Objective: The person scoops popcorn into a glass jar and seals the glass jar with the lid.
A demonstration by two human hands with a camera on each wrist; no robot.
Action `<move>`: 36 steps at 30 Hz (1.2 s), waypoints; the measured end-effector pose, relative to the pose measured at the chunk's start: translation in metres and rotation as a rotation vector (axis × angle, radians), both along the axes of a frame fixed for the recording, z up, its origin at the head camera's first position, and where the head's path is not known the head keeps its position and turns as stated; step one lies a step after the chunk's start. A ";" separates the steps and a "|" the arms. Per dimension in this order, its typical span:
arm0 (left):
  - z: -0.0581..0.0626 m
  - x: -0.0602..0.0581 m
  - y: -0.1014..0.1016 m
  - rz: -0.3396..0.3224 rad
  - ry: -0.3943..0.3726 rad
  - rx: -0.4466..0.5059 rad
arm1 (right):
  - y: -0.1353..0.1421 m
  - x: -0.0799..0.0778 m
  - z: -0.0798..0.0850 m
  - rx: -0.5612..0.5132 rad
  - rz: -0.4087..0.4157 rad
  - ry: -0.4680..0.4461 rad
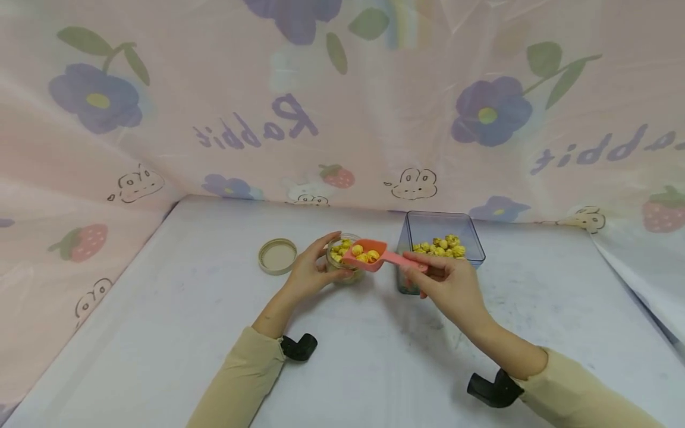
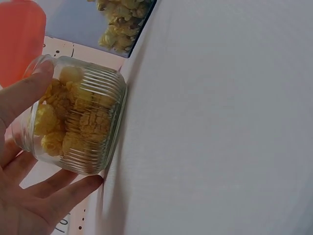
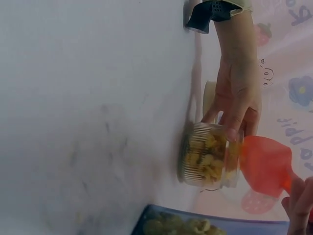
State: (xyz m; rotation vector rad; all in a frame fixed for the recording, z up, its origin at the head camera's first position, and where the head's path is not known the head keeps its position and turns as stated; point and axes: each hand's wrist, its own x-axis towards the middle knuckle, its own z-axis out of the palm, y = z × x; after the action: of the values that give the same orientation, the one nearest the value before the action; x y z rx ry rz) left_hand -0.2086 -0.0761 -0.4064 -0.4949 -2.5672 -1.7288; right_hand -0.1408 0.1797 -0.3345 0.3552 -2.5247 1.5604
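Observation:
My left hand (image 1: 312,268) grips a ribbed glass jar (image 2: 93,117) round its side, thumb near the rim and fingers on the far side. Yellow popcorn (image 3: 208,159) fills much of the jar, which stands on the table. By its handle, my right hand (image 1: 452,289) pinches a coral-red scoop (image 1: 376,252). A few popcorn pieces (image 1: 367,255) lie in the scoop, whose front lip overlaps the jar's mouth in the head view. In the right wrist view the scoop (image 3: 266,166) is right at the jar's opening.
A clear bluish square container (image 1: 409,238) with more popcorn (image 1: 441,245) stands just beyond my right hand. Left of the jar, a round lid (image 1: 277,257) lies on the white table (image 1: 342,368). A printed curtain (image 1: 374,119) hangs along the back and left side.

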 end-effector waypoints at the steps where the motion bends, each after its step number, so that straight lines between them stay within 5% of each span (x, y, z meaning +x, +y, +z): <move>1: 0.000 0.000 0.000 0.005 -0.002 -0.005 | 0.000 -0.001 0.003 0.011 0.004 -0.002; 17: 0.002 0.001 0.000 0.011 -0.016 -0.001 | 0.000 -0.004 0.023 0.094 -0.010 -0.029; 27: 0.001 0.002 0.000 0.005 -0.012 -0.004 | 0.006 -0.004 0.022 0.093 -0.041 0.058; 36: 0.002 0.002 0.000 0.014 -0.020 -0.015 | 0.012 -0.001 0.018 -0.059 -0.053 0.046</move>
State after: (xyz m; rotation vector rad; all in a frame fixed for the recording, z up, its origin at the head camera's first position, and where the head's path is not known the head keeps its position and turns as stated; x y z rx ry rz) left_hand -0.2064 -0.0760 -0.4045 -0.4615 -2.5923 -1.7206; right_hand -0.1415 0.1920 -0.3165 0.3106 -2.4274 1.5848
